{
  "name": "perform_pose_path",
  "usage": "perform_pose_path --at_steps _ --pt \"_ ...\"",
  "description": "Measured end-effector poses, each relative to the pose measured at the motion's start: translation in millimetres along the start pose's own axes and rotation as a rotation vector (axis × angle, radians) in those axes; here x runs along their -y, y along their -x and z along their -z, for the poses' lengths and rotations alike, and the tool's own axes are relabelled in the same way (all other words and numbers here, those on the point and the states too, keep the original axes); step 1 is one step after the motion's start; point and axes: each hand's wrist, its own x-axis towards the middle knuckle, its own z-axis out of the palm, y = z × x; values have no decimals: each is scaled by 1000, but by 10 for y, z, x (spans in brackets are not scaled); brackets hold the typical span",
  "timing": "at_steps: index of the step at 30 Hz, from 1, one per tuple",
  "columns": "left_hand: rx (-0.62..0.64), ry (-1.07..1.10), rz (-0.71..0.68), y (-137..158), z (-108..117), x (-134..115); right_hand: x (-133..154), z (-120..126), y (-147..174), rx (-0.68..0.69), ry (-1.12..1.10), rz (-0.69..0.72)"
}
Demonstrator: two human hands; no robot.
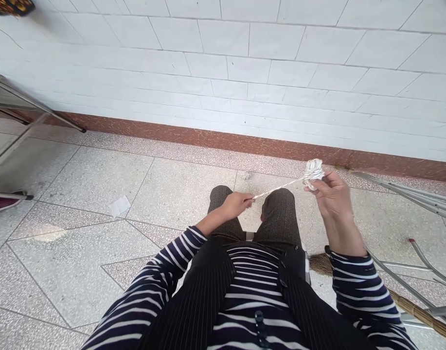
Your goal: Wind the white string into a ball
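My right hand (330, 194) is raised above my right knee and grips a small white wound ball of cord (313, 171) at its fingertips. A taut white cord (277, 187) runs from that ball down and left to my left hand (235, 204), which pinches its other end over my left knee. Both hands are held in front of my lap, about a forearm's length apart. I sit with my knees toward a white tiled wall.
A small whitish ball (245, 175) lies on the speckled floor near the wall base. A scrap of white paper (119, 206) lies to the left. Metal frame legs (33, 109) stand at far left. Metal rods (412, 194) and a broom (408, 304) lie at right.
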Motion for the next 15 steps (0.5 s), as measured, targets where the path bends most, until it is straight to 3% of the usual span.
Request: perform_pose_path --at_steps 7,11,15 --pt "-231 -78 94 -359 508 278 727 21 337 2 -73 337" --pt "-291 108 27 -571 633 272 804 117 463 -95 -126 418" --pt "-279 321 25 -656 544 237 803 271 413 -204 -144 438"
